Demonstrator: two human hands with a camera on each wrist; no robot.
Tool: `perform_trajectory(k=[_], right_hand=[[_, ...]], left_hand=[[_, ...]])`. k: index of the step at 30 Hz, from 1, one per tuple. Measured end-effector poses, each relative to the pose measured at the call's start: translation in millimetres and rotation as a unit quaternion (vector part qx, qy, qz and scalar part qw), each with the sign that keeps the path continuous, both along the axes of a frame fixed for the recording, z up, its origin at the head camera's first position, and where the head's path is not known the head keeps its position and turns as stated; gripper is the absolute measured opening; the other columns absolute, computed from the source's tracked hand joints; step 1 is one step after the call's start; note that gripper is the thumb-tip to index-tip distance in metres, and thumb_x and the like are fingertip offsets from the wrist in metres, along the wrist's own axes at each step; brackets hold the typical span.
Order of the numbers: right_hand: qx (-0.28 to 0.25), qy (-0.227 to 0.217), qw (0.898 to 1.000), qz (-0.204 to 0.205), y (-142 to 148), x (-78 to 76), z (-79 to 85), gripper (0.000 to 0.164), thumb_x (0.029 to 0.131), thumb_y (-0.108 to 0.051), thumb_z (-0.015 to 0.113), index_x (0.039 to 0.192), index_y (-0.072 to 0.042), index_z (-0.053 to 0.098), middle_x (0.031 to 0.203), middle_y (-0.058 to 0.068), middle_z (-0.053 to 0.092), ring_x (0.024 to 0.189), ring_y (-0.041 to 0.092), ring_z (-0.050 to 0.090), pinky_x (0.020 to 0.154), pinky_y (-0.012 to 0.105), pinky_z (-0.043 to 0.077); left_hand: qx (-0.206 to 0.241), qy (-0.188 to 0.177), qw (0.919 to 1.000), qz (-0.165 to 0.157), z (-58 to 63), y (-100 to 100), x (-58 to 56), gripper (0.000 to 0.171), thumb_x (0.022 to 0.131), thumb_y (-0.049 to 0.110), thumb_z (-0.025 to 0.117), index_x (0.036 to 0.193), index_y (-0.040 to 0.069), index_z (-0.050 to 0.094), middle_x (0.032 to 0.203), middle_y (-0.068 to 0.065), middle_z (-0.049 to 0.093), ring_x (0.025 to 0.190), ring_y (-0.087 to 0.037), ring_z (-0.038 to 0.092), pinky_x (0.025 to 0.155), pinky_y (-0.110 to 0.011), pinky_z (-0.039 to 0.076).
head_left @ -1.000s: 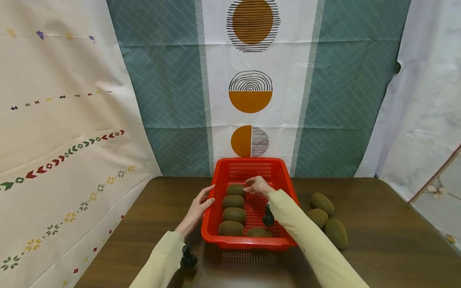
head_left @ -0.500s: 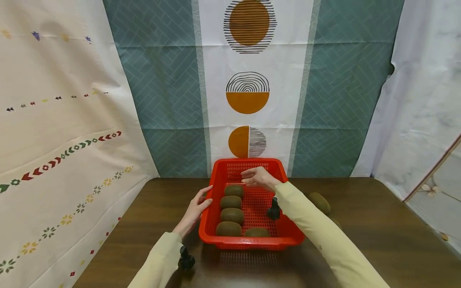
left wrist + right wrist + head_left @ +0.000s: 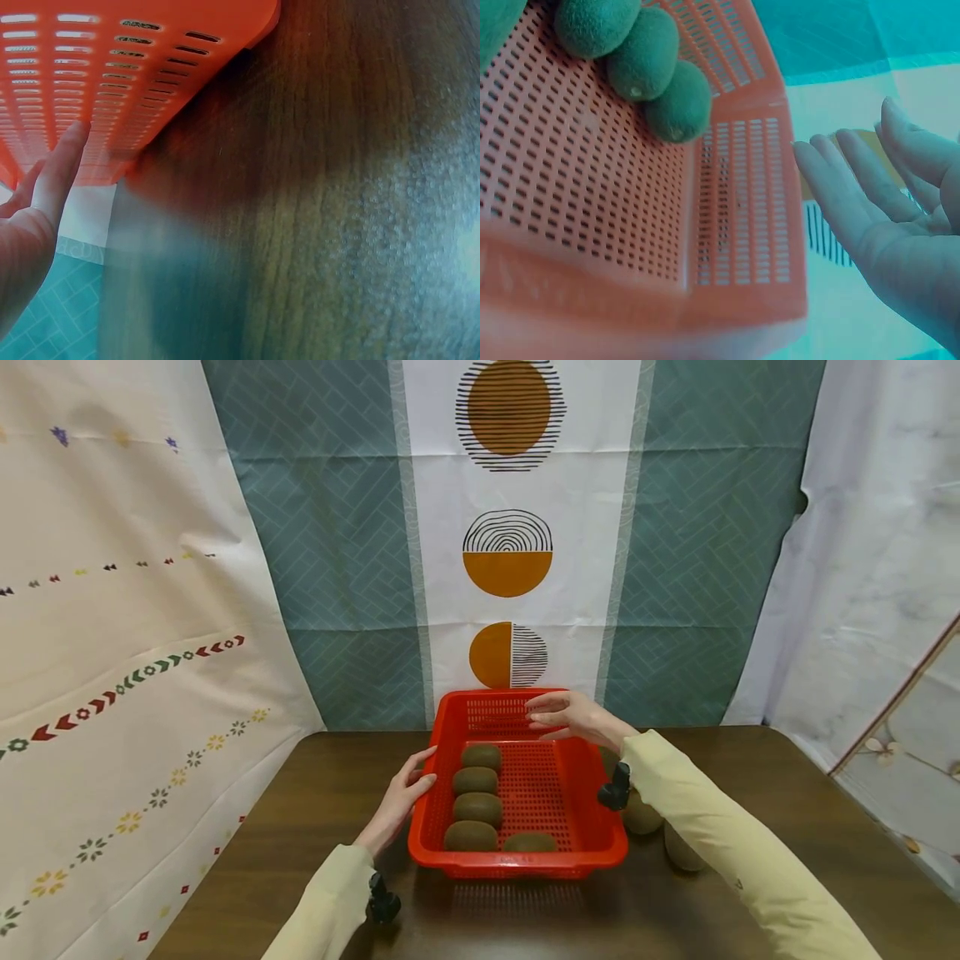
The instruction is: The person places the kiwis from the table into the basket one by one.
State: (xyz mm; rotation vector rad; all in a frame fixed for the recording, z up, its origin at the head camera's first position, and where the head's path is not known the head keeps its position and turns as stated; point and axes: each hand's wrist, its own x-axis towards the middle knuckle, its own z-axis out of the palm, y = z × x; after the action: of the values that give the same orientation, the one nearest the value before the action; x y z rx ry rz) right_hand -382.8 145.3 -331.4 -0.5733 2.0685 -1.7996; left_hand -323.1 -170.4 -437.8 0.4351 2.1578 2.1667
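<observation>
Head view: the left hand [image 3: 396, 800], fingers extended, touches the red basket [image 3: 517, 861] near the back edge of the desk [image 3: 315, 827], seemingly to steady it, four kiwis [image 3: 477, 808] lining its left side, the empty right hand [image 3: 576, 718] hovering relaxed.

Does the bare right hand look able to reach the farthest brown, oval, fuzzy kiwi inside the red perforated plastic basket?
Probably yes: the right hand is empty, and nothing covers the kiwi inside the basket.

Fingers [image 3: 832, 187] near basket [image 3: 742, 304] of kiwis [image 3: 643, 56]
</observation>
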Motion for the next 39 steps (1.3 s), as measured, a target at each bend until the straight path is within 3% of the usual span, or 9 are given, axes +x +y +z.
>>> perform_trajectory(k=[4, 14, 23, 31, 39], right_hand=[[-0.002, 0.002, 1.000, 0.011, 20, 2.5, 3.4, 0.041, 0.089, -0.004, 0.055, 0.127, 0.008, 0.044, 0.127, 0.027, 0.043, 0.111, 0.041, 0.045, 0.084, 0.051, 0.042], [0.025, 0.006, 0.999, -0.023, 85, 10.8, 6.7, 0.045, 0.089, -0.007, 0.056, 0.129, 0.008, 0.041, 0.125, 0.027, 0.045, 0.110, 0.039, 0.047, 0.081, 0.050, 0.044], [0.093, 0.021, 0.995, -0.037, 131, 15.4, -7.8, 0.046, 0.087, -0.009, 0.061, 0.125, 0.010, 0.044, 0.121, 0.025, 0.049, 0.101, 0.028, 0.055, 0.081, 0.049, 0.045], [0.127, 0.029, 0.991, -0.042, 161, 16.3, -27.2, 0.044, 0.086, -0.010, 0.062, 0.121, 0.011, 0.048, 0.116, 0.022, 0.053, 0.102, 0.032, 0.053, 0.080, 0.051, 0.044], [0.152, 0.040, 0.987, -0.040, 188, 18.9, -42.5, 0.044, 0.085, -0.011, 0.063, 0.120, 0.013, 0.048, 0.113, 0.024, 0.055, 0.100, 0.031, 0.054, 0.078, 0.053, 0.045]], left_hand=[[-0.003, 0.008, 1.0000, 0.001, -2.7, 0, -0.4, 0.048, 0.093, 0.012, 0.050, 0.138, 0.014, 0.035, 0.116, -0.027, 0.045, 0.096, -0.041, 0.055, 0.070, -0.045, 0.050], [-0.001, 0.009, 1.0000, 0.001, -1.9, -1, -0.2, 0.048, 0.093, 0.012, 0.051, 0.139, 0.014, 0.035, 0.115, -0.026, 0.046, 0.095, -0.042, 0.055, 0.069, -0.045, 0.050], [0.004, 0.006, 1.0000, -0.005, -1.5, 0, -1.2, 0.047, 0.093, 0.013, 0.051, 0.138, 0.017, 0.036, 0.116, -0.026, 0.046, 0.095, -0.040, 0.055, 0.070, -0.046, 0.050], [-0.001, 0.011, 0.9999, -0.007, -1.3, 0, -0.2, 0.049, 0.094, 0.011, 0.049, 0.140, 0.011, 0.032, 0.117, -0.028, 0.045, 0.097, -0.042, 0.054, 0.071, -0.045, 0.050], [0.007, 0.007, 0.9999, -0.002, 0.5, 1, 1.4, 0.048, 0.094, 0.011, 0.049, 0.139, 0.013, 0.034, 0.118, -0.027, 0.045, 0.097, -0.041, 0.054, 0.070, -0.045, 0.050]])
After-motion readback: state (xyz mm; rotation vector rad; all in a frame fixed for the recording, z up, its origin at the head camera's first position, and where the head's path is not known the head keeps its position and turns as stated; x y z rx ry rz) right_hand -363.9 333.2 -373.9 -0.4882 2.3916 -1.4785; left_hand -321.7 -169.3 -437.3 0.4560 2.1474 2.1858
